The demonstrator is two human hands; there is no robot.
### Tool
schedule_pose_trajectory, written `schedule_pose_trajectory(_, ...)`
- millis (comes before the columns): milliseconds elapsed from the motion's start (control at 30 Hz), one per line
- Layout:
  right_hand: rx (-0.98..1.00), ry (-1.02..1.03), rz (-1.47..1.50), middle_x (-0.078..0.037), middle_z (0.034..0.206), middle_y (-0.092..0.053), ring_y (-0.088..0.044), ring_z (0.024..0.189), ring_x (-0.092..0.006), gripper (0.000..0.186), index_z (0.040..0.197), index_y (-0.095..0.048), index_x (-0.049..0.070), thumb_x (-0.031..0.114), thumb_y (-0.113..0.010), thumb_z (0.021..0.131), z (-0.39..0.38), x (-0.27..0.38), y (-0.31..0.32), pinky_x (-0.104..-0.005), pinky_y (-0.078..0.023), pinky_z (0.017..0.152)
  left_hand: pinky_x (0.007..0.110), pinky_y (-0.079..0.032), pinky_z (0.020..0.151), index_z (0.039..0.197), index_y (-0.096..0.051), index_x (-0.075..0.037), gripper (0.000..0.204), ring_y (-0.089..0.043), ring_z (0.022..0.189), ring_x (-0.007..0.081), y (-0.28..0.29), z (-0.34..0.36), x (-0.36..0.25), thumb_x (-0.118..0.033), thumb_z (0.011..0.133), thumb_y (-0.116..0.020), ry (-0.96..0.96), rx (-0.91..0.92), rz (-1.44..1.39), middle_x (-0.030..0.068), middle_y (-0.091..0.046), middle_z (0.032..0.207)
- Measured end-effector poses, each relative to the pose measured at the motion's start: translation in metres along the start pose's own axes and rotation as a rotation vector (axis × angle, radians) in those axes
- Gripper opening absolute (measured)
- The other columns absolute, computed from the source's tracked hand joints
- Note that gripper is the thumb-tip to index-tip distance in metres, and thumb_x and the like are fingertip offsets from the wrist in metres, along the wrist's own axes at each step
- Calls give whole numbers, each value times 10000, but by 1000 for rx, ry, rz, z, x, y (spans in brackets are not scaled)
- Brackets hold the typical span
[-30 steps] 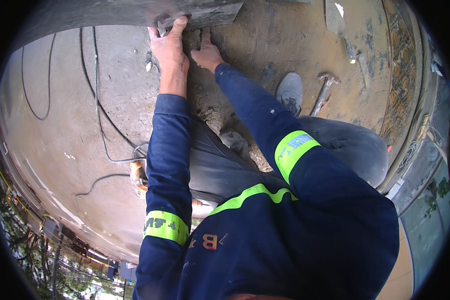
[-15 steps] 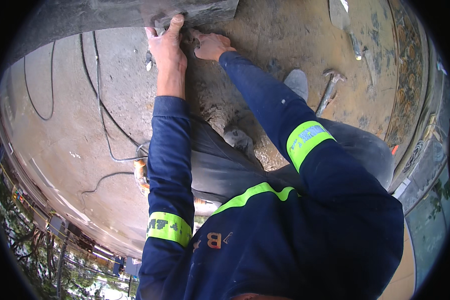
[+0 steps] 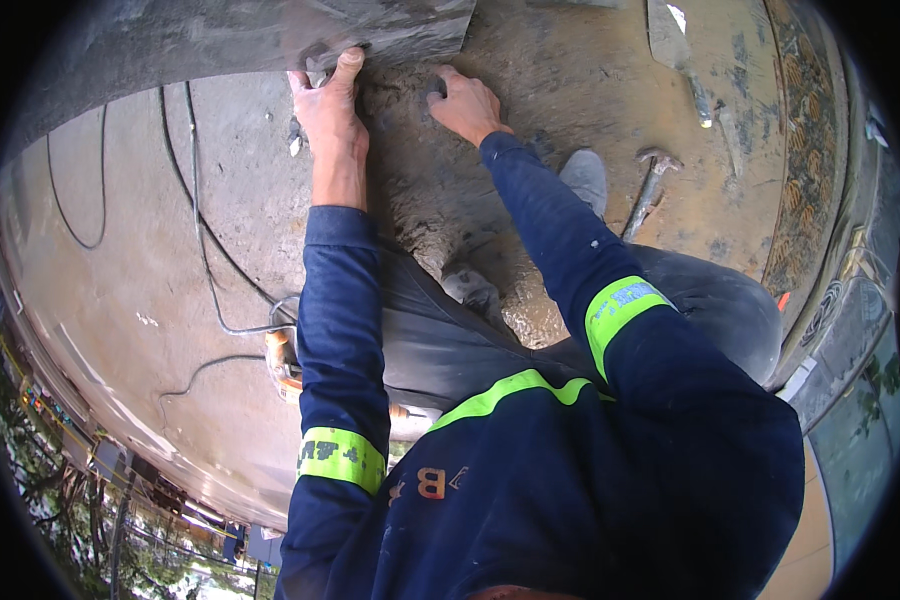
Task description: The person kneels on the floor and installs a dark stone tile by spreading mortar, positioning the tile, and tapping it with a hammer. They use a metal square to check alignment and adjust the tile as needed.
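A large dark grey slab (image 3: 220, 45) with a straight edge spans the far side. My left hand (image 3: 332, 120) grips its near edge, thumb up against the slab and fingers partly hidden at the rim. To the right of it, my right hand (image 3: 470, 108) is apart from the slab, low over the wet, muddy mortar (image 3: 410, 170). Its fingers are curled around a small dark lump (image 3: 436, 88), whose kind I cannot make out.
A trowel (image 3: 670, 40) and a claw hammer (image 3: 654, 190) lie to the right, near a patterned strip (image 3: 805, 150). My shoe (image 3: 584, 180) stands beside the hammer. Black cables (image 3: 185, 190) cross the floor at left; an orange power tool (image 3: 282, 360) sits by my left arm.
My right hand has moved right, away from my left hand, and the small dark lump now shows at its fingers. My left hand stays at the slab's edge.
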State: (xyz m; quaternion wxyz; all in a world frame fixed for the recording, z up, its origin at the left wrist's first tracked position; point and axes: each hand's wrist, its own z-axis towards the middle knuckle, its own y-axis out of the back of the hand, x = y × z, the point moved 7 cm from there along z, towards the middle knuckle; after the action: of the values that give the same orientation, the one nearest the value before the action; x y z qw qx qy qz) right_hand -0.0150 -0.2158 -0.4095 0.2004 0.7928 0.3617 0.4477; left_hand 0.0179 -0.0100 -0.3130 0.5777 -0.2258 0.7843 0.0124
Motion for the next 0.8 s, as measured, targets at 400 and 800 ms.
schedule_pose_trajectory(400,80,31,-19,-171,1213,-794,-771,1071,-417,489,1323,-758,129,373,-720,901,-50,27,-27,-507,-625,942,515,-536,1055,1689,-273,-171,948,-675,1230,391,10,6,9,-187,957,-875,66,-14,70,140,-611,1448)
schedule_pose_trajectory(800,513,159,-56,-121,905,-764,-761,737,-257,540,1067,-777,14,534,-657,983,10,-67,131,-430,-593,631,563,-466,1154,1754,-78,-209,1117,-615,1340,460,13,9,22,-271,970,-871,59,-63,24,196,-519,1589)
